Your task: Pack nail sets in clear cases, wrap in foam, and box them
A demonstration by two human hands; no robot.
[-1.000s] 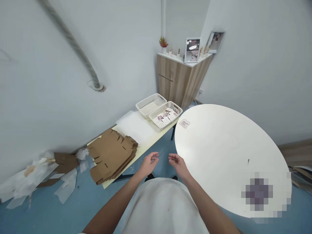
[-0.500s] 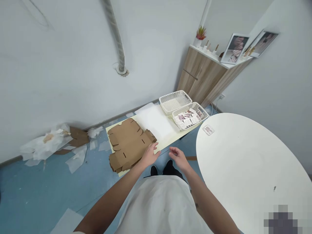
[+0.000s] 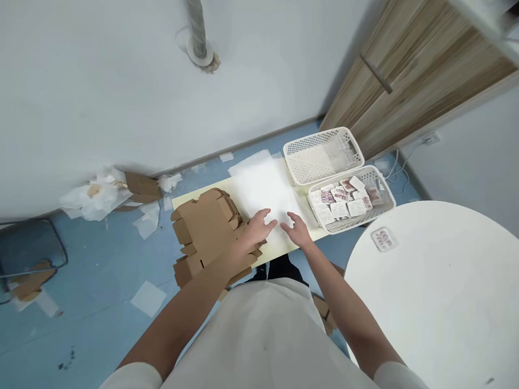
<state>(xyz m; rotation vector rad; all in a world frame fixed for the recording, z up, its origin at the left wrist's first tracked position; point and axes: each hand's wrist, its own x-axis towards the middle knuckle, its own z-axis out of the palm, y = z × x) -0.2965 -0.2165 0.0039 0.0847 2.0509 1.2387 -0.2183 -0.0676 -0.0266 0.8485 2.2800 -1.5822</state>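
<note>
My left hand [image 3: 260, 227] is open, thumb apart from the fingers, over the right edge of a stack of flattened brown cardboard boxes [image 3: 211, 227]. My right hand [image 3: 297, 229] is also open, its fingers pointing toward the left one, above the near end of the white paper sheets [image 3: 263, 183]. Nothing is in either hand; whether they touch the paper is unclear. Boxes and sheets lie on a low pale-yellow table [image 3: 279, 247]. Right of the sheets sits a white basket [image 3: 344, 229] holding several small printed cards or packs. Behind it is another white basket [image 3: 295, 146] with clear plastic packaging.
A round white table [image 3: 441, 281] stands at the right, bearing a small clear pack [image 3: 384, 239]. Crumpled wrapping [image 3: 93, 197] and cardboard scraps litter the blue floor at the left. A wooden cabinet [image 3: 405, 75] and a cable [image 3: 401, 167] are at the back right.
My view has tilted down and come closer to the low table. Both hands have moved forward from the table's front edge to over the white sheets, still apart and holding nothing.
</note>
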